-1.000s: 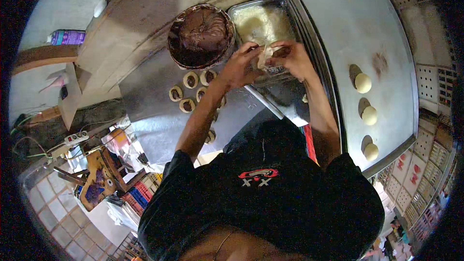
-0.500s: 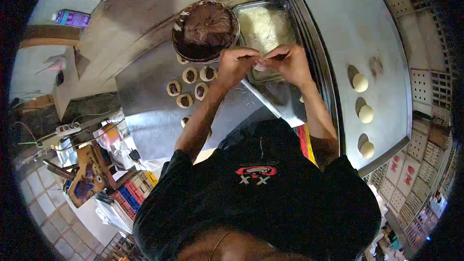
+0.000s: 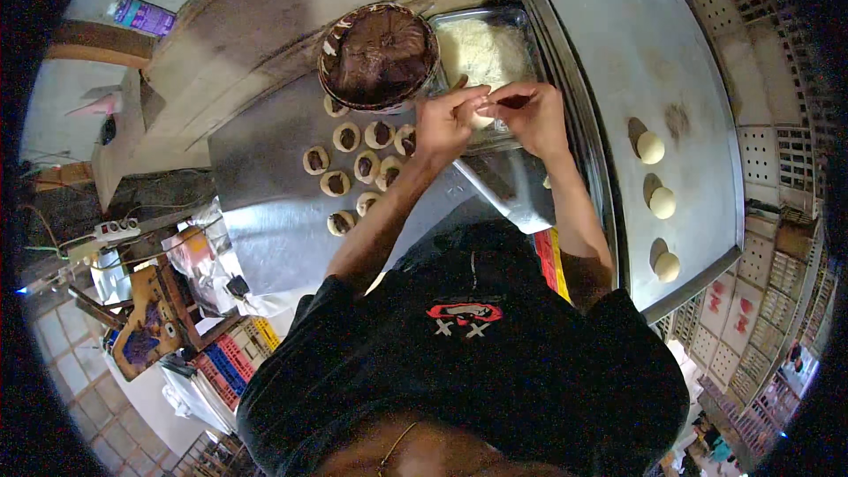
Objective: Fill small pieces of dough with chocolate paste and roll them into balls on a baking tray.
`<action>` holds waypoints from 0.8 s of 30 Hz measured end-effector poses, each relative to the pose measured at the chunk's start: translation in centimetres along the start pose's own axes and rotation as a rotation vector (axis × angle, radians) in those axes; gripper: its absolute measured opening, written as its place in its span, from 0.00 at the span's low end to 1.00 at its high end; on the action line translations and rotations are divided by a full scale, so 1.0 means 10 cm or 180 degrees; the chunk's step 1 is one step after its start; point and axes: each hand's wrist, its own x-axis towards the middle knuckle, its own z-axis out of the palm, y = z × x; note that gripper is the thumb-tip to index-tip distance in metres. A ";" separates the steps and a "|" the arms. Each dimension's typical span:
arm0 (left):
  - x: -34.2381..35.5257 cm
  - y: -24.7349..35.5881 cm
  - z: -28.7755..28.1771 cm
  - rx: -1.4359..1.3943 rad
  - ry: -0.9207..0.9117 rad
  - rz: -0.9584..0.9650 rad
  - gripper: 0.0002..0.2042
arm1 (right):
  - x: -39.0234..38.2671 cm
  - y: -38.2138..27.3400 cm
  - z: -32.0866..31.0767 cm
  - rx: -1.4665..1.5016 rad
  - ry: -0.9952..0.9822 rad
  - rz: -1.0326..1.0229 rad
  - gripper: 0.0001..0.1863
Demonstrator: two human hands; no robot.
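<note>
My left hand (image 3: 446,126) and my right hand (image 3: 535,121) meet over the near end of a glass-like tray of pale powder (image 3: 481,44). Between their fingertips they pinch a piece of dough (image 3: 482,121), mostly hidden behind the fingers. A large bowl of dark brown paste (image 3: 380,57) stands just beyond my left hand. Left of my left forearm, flattened dough rounds (image 3: 366,166) with dark filling on top lie on the metal table. To the right, three smooth pale dough balls (image 3: 662,202) sit in a row on a big metal baking tray (image 3: 601,62).
A flat metallic strip (image 3: 486,185) lies on the table (image 3: 265,212) between my forearms. The baking tray's raised rim runs along my right arm. Plastic crates (image 3: 234,358) and a power strip (image 3: 117,230) are at the lower left. A purple carton (image 3: 144,16) stands at the upper left.
Both hands stay together at the dough while their fingers shift; the left hand has turned a little and moved slightly right. The view has tilted slightly, showing more filled rounds beside my left forearm.
</note>
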 end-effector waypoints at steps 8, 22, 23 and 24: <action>-0.19 0.19 0.21 -0.0721 0.0450 0.0108 0.18 | -0.28 -0.25 -0.05 0.0727 0.0071 -0.0211 0.10; -0.51 0.34 0.53 -0.3016 0.1169 -0.2540 0.21 | -0.80 -0.58 -0.05 -0.0603 0.0385 -0.0600 0.07; -0.49 0.37 0.48 -0.2616 0.1015 -0.2589 0.22 | -0.84 -0.60 -0.08 -0.1057 0.0422 -0.1112 0.07; -0.50 0.41 0.41 -0.2135 0.0587 -0.2662 0.22 | -0.88 -0.61 -0.13 -0.1054 0.0300 -0.1128 0.10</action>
